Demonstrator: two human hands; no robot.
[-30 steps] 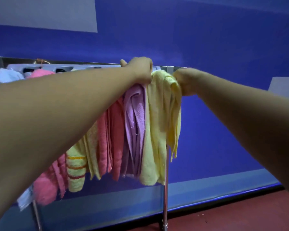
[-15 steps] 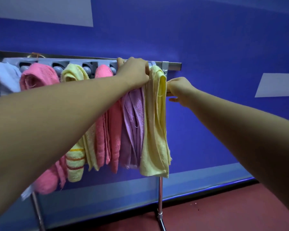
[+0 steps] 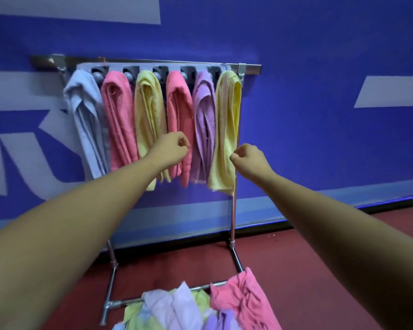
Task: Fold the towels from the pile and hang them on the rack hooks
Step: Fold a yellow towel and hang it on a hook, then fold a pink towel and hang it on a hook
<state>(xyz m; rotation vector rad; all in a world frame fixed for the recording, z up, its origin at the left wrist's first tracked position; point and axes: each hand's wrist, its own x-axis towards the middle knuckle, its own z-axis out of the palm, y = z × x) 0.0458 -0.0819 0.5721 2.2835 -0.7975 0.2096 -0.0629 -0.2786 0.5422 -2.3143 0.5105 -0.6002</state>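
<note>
On the rack (image 3: 250,67), six folded towels are hung in a row. The left hand (image 3: 171,148) is held loosely curled, grasping nothing, in front of the second pink towel (image 3: 179,103). The end yellow towel (image 3: 227,120) is hung rightmost. The right hand (image 3: 248,159) is curled just beside its lower edge; whether it is pinched cannot be told. The pile (image 3: 191,308) is seen below.

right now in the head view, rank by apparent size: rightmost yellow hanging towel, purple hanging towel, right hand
1. Rightmost yellow towel and purple towel: about alike, not ranked apart.
2. Right hand: clearly smallest, though nearer the camera.
</note>
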